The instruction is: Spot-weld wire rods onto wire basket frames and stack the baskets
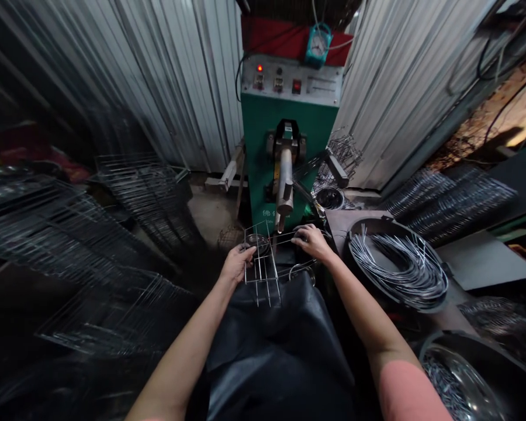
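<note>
My left hand (236,263) grips the near left side of a wire grid frame (260,266) in front of my lap. My right hand (311,242) holds the frame's long wires at the far right end. Both hands keep the frame just below the electrode of a green spot-welding machine (284,146). The lower electrode arm (284,187) points down at the frame, and its tip is close above the wires. A round metal ring (258,244) shows through the grid. A black apron (276,351) covers my lap.
Several stacks of finished wire racks (65,245) lie to my left, and another stack (451,202) lies at the right. A round tray of cut wire rods (397,263) stands to the right. A steel bowl of wire pieces (462,377) sits at the lower right. Corrugated metal sheets (403,76) stand behind the machine.
</note>
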Motion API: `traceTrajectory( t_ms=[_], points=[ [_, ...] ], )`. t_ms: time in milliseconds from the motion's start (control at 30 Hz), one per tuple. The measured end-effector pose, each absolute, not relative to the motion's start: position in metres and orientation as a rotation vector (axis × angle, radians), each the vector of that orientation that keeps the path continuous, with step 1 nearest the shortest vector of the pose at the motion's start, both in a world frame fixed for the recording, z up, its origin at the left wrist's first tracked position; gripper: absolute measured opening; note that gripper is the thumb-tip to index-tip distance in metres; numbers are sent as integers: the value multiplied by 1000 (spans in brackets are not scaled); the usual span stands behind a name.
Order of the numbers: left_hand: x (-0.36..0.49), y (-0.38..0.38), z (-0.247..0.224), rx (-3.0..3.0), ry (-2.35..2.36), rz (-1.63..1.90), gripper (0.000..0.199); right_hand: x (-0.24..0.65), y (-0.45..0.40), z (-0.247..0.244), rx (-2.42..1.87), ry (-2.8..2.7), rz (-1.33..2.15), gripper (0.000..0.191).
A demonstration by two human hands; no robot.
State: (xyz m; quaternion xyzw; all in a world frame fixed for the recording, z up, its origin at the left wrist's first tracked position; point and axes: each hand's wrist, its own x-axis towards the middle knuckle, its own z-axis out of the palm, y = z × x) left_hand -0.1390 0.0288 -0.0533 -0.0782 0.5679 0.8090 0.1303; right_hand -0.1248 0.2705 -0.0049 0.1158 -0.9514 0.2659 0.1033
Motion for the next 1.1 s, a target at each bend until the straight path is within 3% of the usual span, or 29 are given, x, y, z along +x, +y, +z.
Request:
traceTrajectory(
  t_ms=[267, 1100],
  points=[
    [-156, 60, -48, -47, 1845, 2492, 35, -138, 300, -35, 294, -2695, 1089, 12],
    [-183, 78, -61, -227, 1931, 2537, 35, -178, 310, -28, 361, -2713, 1097, 13]
  ],
)
